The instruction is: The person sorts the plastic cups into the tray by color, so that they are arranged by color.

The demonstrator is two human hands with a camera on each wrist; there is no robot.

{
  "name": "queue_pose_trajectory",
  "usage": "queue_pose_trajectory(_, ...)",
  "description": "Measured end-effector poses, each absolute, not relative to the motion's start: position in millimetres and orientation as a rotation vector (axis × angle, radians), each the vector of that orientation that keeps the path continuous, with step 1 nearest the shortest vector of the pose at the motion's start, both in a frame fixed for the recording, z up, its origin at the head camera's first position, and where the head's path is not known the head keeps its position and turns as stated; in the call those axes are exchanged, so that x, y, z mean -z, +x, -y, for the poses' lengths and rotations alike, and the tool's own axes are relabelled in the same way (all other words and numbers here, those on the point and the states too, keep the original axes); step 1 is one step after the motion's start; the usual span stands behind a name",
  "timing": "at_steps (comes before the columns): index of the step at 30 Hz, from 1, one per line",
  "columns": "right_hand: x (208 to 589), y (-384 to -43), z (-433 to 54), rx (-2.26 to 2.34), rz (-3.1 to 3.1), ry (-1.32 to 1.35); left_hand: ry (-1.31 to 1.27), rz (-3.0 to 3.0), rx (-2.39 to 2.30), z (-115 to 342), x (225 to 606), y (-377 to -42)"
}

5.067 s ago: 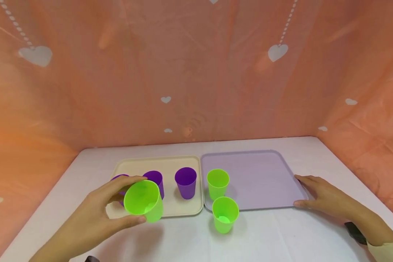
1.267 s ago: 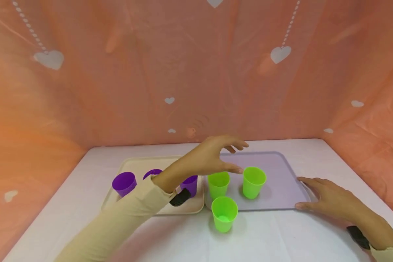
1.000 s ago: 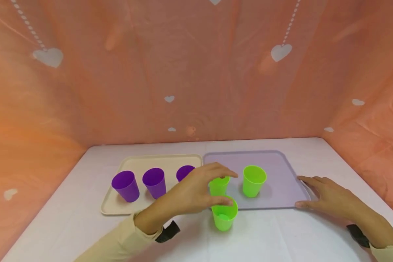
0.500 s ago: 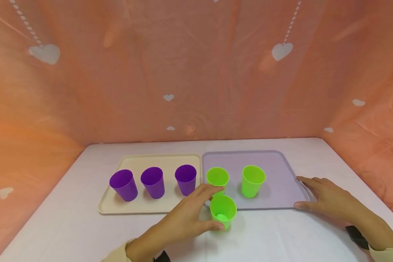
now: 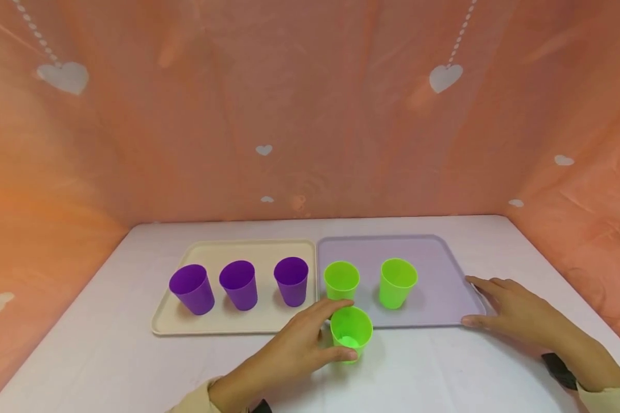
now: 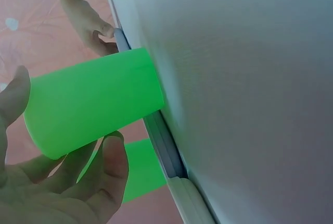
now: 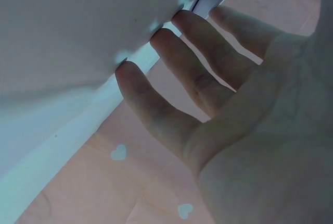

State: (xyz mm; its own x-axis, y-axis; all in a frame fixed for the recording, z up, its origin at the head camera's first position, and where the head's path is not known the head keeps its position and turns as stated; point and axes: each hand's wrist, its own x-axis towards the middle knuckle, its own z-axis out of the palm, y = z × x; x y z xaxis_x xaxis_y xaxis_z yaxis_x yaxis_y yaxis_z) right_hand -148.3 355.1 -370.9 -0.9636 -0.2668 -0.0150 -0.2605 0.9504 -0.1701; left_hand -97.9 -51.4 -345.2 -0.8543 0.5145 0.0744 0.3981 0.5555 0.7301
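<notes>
In the head view, my left hand holds a green cup in front of the trays, thumb on its near side and fingers on its far side. The left wrist view shows this green cup between thumb and curled fingers, its base close to the white tabletop. My right hand rests at the right edge of the lilac tray, fingers spread and holding nothing. Two more green cups, one at the tray's left and another near its middle, stand on it upright.
Left of the lilac tray lies a cream tray with three purple cups in a row: a left cup, a middle cup and a right cup. Orange curtains with white hearts enclose the table at back and sides.
My left hand set a green cup on the lilac tray's middle, let go, drew back toward me and took hold of the front green cup. My right hand stays at the tray's edge.
</notes>
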Motion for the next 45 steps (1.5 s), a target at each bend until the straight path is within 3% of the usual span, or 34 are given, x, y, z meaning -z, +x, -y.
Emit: queue_pose_trajectory(45, 376.3, -146.8, -357.4, 0.229, -3.113, -0.537, 0.749, -2.588, -1.199, 55.4, 343.8, -98.0)
